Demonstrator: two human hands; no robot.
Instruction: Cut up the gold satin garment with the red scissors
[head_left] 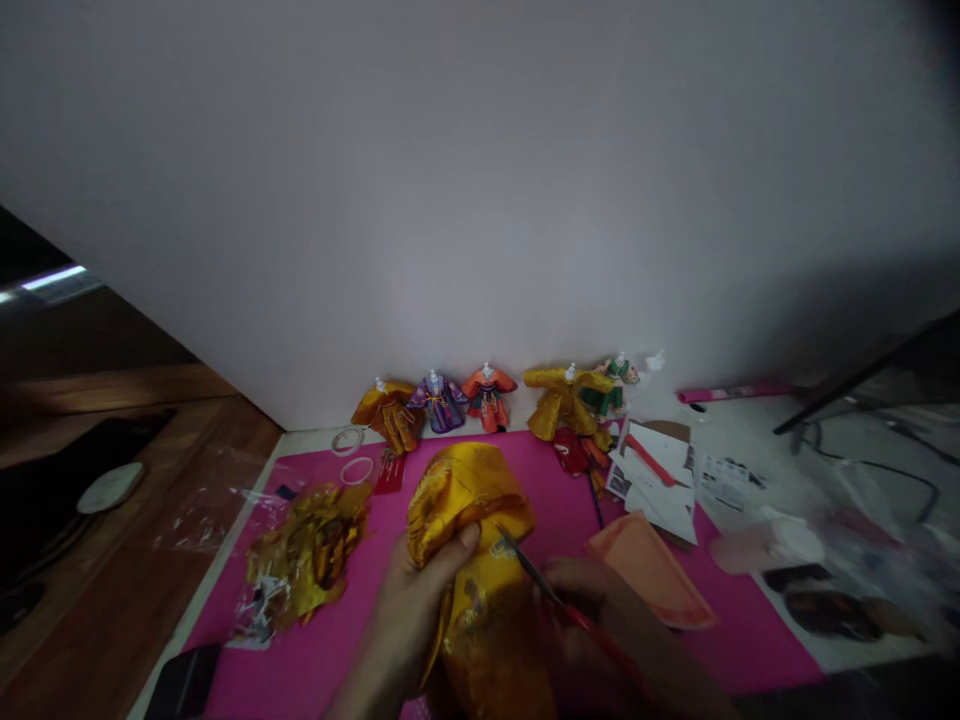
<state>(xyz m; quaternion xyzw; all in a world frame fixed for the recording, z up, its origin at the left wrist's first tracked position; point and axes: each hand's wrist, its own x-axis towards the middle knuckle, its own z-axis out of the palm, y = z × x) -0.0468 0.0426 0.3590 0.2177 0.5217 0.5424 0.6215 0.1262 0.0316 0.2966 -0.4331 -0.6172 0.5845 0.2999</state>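
Observation:
A golden-yellow patterned cloth [487,610] is bunched up at the lower middle of the view. My left hand [420,600] grips its left side, the thumb pressed on top of a fold. Closed around red-handled scissors [551,590] is my right hand [592,600], partly dark and blurred. The scissors' blades point up and left, with the tip against the cloth just right of my left thumb. Whether the tip has gone into the cloth is too blurred to tell.
Small dressed doll bodies [489,398] stand along the white wall. Gold scraps [315,550] lie left on the pink mat [360,640]. An orange cloth [652,570], white papers [660,480] and a bottle [772,545] are on the right. A black object [184,680] sits front left.

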